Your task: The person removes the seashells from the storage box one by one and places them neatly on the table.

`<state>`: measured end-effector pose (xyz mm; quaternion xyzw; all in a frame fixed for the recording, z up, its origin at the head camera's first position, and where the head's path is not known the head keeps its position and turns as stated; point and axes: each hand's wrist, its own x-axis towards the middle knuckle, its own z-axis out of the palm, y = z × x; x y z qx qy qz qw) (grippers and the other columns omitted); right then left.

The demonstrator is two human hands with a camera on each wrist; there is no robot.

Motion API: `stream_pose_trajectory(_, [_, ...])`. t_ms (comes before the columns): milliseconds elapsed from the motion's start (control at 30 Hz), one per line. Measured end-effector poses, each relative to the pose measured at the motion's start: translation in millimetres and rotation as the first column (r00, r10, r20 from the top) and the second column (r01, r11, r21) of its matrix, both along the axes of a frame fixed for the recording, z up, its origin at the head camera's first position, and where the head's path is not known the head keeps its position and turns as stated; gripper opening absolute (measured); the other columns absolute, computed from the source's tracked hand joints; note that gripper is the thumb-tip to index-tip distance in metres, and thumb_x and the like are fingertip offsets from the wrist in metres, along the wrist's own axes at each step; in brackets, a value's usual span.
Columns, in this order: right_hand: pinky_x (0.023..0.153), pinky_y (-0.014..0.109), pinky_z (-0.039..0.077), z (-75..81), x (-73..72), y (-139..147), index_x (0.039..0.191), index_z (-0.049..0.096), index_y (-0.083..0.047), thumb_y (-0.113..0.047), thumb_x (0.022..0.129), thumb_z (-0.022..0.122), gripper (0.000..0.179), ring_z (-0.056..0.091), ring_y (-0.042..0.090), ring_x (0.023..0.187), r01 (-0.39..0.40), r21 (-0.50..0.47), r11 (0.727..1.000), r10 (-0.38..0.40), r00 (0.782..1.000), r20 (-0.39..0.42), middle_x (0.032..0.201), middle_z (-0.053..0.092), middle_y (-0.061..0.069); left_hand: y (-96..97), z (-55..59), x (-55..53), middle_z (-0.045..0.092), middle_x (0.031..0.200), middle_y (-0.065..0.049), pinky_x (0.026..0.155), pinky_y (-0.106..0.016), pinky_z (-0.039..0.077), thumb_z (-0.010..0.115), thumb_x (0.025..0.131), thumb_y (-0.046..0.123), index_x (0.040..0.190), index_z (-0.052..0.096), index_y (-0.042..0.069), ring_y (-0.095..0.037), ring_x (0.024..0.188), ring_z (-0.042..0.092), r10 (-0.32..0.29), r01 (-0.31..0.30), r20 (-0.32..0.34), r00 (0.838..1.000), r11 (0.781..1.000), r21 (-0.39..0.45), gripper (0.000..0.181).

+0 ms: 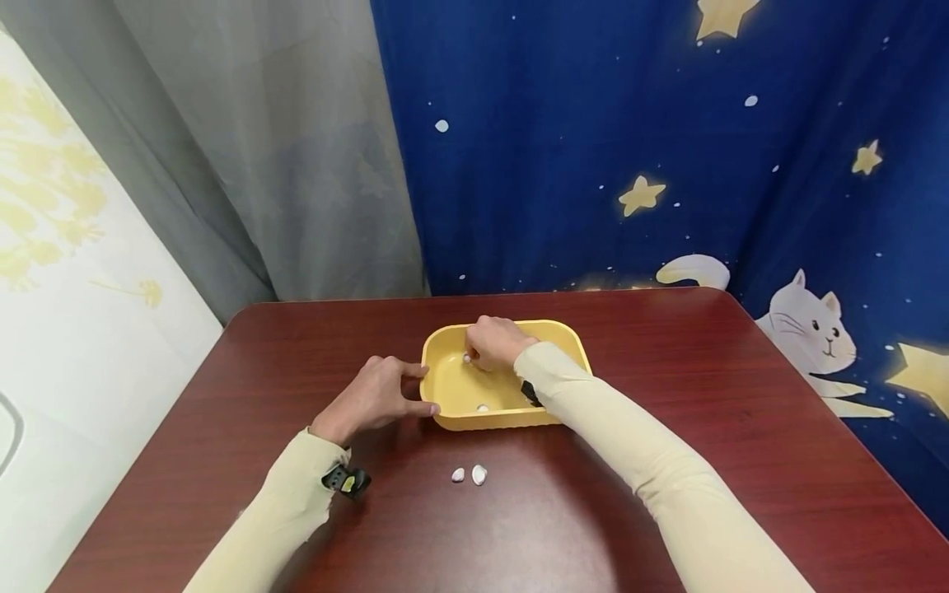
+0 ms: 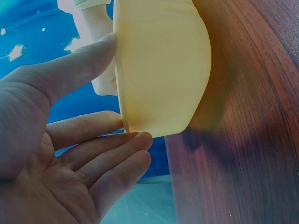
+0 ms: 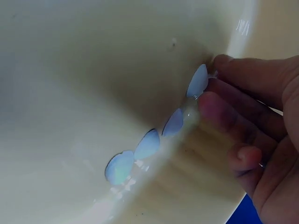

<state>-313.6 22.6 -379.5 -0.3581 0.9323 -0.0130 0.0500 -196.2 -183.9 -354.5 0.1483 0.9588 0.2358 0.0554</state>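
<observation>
Surface (image 1: 534, 535): dark reddish wood, carrying everything here.
Loose shells (image 1: 479, 475): two white ones are lying outside the yellow tray, towards its 7 o'clock, side by side but apart.
Left hand (image 1: 380, 394): its fingers are standing apart at the tray's 9 o'clock end, thumb and fingertips touching the rim without wrapping it. Light, even contact should be serving best; a hard push could be sliding the tray.
Yellow tray (image 1: 497, 421): it is resting on the surface, its opening facing up.
Lone shell (image 1: 483, 408): lying inside, towards 7 o'clock, close to the near wall.
Right hand (image 1: 497, 342): reaching inside, towards 11 o'clock; thumb and index finger are pinching, it seems, the uppermost shell (image 3: 197, 80). Whether they are laying or lifting it, I cannot tell.
Shell row (image 3: 147, 144): in the right wrist view, three shells are trailing from the pinched one towards 7 o'clock, along a bend of the tray.
Handling: thin edges are likely calling for a soft pinch, knuckles staying clear of the neighbours.
Curtain (image 1: 534, 165): blue, starred, hanging beyond at 12 o'clock.
</observation>
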Motion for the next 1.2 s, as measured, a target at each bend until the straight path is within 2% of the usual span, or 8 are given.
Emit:
stream_pose_trajectory(133, [0.066, 0.027, 0.047, 0.0, 1.0, 1, 0.09, 0.079, -0.018, -0.02, 0.092, 0.071, 0.008, 0.055, 0.012, 0.071, 0.001, -0.01, 1.0, -0.001, 1.0, -0.005, 0.081, 0.071, -0.003, 1.4, -0.4, 1.0, 0.073, 0.121, -0.012, 0.071, -0.026, 0.045, 0.088, 0.075, 0.041, 0.132, 0.067, 0.007, -0.018, 0.086, 0.057, 0.002, -0.002, 0.003, 1.0, 1.0, 0.003, 0.069])
stream_pose_trajectory(233, [0.07, 0.029, 0.051, -0.3, 0.7, 1, 0.093, 0.079, -0.018, -0.019, 0.091, 0.071, 0.008, 0.059, 0.013, 0.075, -0.013, -0.014, 1.0, 0.012, 1.0, -0.023, 0.086, 0.073, -0.003, 1.7, -0.2, 0.8, 0.074, 0.118, -0.011, 0.068, -0.025, 0.045, 0.088, 0.075, 0.04, 0.132, 0.067, 0.006, -0.016, 0.082, 0.055, -0.003, 0.003, -0.001, 1.0, 1.0, 0.007, 0.069])
stream_pose_trajectory(533, [0.07, 0.031, 0.053, -0.8, -0.7, 1, 0.089, 0.079, -0.022, -0.016, 0.089, 0.069, 0.012, 0.06, 0.013, 0.077, -0.032, 0.022, 0.999, 0.033, 0.998, -0.055, 0.089, 0.075, -0.005, 3.4, 1.1, 1.0, 0.074, 0.119, -0.012, 0.068, -0.026, 0.044, 0.088, 0.075, 0.039, 0.131, 0.067, 0.007, -0.017, 0.082, 0.054, -0.002, 0.002, 0.002, 1.0, 1.0, 0.01, 0.068])
stream_pose_trajectory(767, [0.065, 0.027, 0.048, 1.7, 1.1, 2, 0.086, 0.076, -0.022, -0.014, 0.09, 0.067, 0.013, 0.057, 0.013, 0.075, -0.041, 0.039, 0.998, 0.041, 0.999, -0.013, 0.082, 0.069, -0.005, 4.8, 0.8, 2.2, 0.074, 0.12, -0.012, 0.072, -0.027, 0.045, 0.088, 0.075, 0.04, 0.131, 0.068, 0.007, -0.017, 0.084, 0.055, -0.004, 0.004, -0.008, 1.0, 1.0, -0.003, 0.068])
stream_pose_trajectory(1000, [0.066, 0.025, 0.049, 12.4, 6.2, 1, 0.089, 0.076, -0.02, -0.017, 0.09, 0.071, 0.005, 0.057, 0.013, 0.076, -0.054, 0.042, 0.998, 0.053, 0.998, 0.025, 0.083, 0.068, -0.005, 4.2, 0.4, 2.0, 0.073, 0.121, -0.012, 0.073, -0.028, 0.045, 0.088, 0.075, 0.04, 0.131, 0.067, 0.007, -0.019, 0.086, 0.057, -0.007, 0.007, -0.004, 1.0, 1.0, -0.002, 0.068])
stream_pose_trajectory(1200, [0.067, 0.027, 0.051, 27.0, 11.6, 2, 0.095, 0.078, -0.018, -0.014, 0.089, 0.071, 0.01, 0.06, 0.012, 0.079, -0.094, 0.03, 0.995, 0.092, 0.995, 0.048, 0.086, 0.071, -0.005, 2.2, 0.0, 2.0, 0.074, 0.117, -0.011, 0.07, -0.027, 0.044, 0.088, 0.075, 0.041, 0.131, 0.067, 0.008, -0.018, 0.084, 0.055, 0.001, -0.001, -0.002, 1.0, 1.0, -0.007, 0.068])
